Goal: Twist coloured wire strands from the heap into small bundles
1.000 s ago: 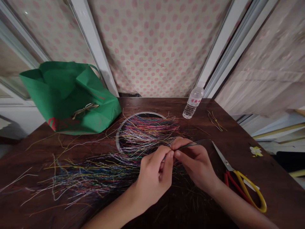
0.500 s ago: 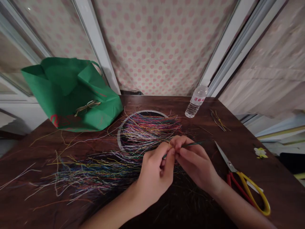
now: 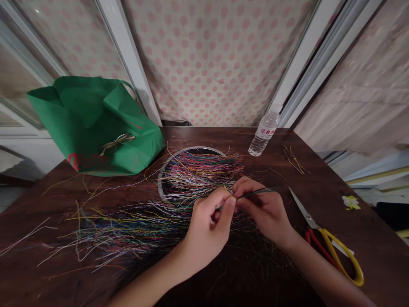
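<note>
Pinching a thin dark strand (image 3: 260,190) between my fingertips, I see in the head view my left hand (image 3: 209,232) and right hand (image 3: 268,213) meeting just in front of a round, pale-rimmed object (image 3: 159,181). My left thumb and forefinger are pressed together at the meeting point; my right thumb and fingers grip the strand beside them, and its free end sticks out past my right hand. Beyond my fingers, a heap of many-coloured strands (image 3: 201,172) lies across the round object, and a second spread of strands (image 3: 128,232) fans out to the left on the dark table (image 3: 322,198). Near my right forearm lie scissors (image 3: 341,256) with red and yellow handles, blades pointing away from me. Farther back stand a clear bottle (image 3: 263,133) and, on the left, a green bag (image 3: 92,119).
</note>
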